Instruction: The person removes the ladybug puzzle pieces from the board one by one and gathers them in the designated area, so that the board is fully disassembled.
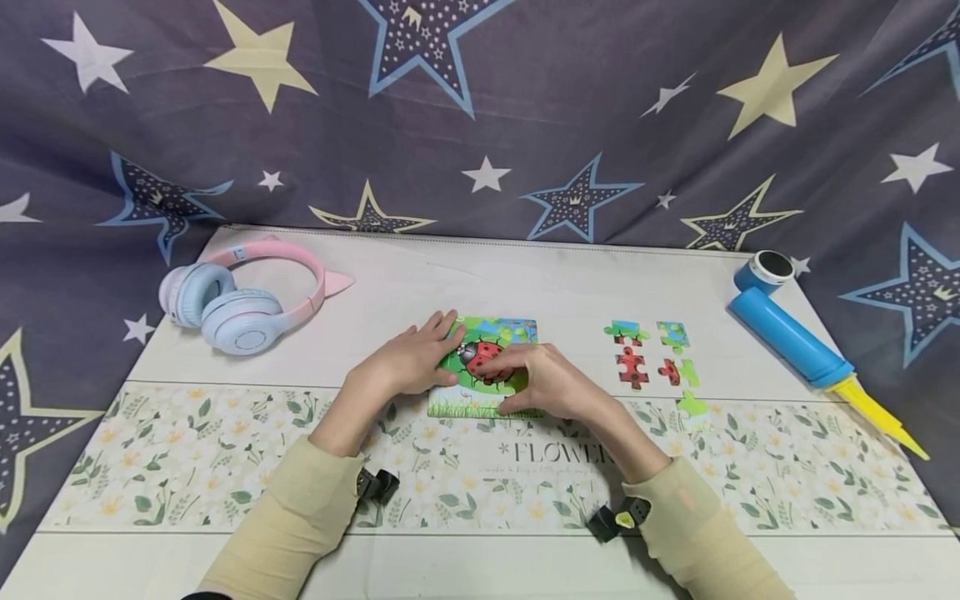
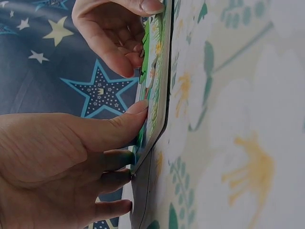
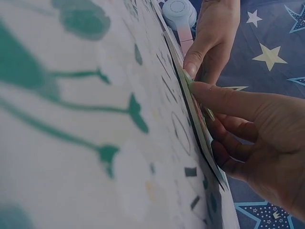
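A ladybug jigsaw puzzle (image 1: 450,406) in a flat tray lies on the table between the hands. My left hand (image 1: 408,358) rests along its left side with fingers spread, the thumb touching the surface in the left wrist view. My right hand (image 1: 555,382) reaches over the puzzle's right part. In the right wrist view, its thumb and curled fingers pinch a green-edged puzzle piece (image 3: 210,114) at the surface; the hand hides most of it. Several loose pieces lie to the right, among them a red one (image 1: 632,368) and a green one (image 1: 692,404).
Pink and blue cat-ear headphones (image 1: 247,321) lie at the back left. At the right are a blue tube with a yellow nozzle (image 1: 791,337) and a blue cylinder with a dark top (image 1: 763,272). A starry curtain (image 1: 450,133) hangs behind the table.
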Motion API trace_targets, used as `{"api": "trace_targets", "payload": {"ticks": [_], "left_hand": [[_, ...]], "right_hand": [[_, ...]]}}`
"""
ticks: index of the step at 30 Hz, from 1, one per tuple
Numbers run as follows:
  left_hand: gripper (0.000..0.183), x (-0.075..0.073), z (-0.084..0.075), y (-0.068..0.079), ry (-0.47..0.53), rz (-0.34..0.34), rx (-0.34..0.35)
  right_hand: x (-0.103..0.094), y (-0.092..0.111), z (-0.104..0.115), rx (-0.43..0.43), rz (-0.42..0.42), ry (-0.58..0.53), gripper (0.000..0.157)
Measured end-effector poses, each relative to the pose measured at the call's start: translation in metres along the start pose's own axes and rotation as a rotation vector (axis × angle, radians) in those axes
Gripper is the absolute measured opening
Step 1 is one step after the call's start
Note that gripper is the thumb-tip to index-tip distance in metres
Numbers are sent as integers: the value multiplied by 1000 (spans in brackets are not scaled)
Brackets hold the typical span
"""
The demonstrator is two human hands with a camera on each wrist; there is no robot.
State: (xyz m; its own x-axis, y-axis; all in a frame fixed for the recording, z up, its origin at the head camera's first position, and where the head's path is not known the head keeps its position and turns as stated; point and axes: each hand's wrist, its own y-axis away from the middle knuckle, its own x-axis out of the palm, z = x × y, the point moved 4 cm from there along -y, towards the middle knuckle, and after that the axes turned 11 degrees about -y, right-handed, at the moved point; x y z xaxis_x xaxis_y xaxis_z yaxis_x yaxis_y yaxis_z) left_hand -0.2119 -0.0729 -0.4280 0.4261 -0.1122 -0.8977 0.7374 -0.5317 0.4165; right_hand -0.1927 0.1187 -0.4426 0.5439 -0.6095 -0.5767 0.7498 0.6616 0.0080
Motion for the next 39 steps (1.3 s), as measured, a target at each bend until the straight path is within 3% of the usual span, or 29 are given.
{"api": "trace_targets", "payload": {"ticks": [12,20,26,39], "left_hand": [[79,1,0,0,18,2,-3],[79,0,1,-1,22,2,3],[80,2,2,-1,29,-1,5],[79,0,1,1,39,-19,9]], "right_hand": [[-3,2,0,0,-20,-11,50],[-20,14,-8,36,-71,-60,48],[-43,41,-22,98,-130,-73,49],[-88,115,-51,80,-194,63,46]]}}
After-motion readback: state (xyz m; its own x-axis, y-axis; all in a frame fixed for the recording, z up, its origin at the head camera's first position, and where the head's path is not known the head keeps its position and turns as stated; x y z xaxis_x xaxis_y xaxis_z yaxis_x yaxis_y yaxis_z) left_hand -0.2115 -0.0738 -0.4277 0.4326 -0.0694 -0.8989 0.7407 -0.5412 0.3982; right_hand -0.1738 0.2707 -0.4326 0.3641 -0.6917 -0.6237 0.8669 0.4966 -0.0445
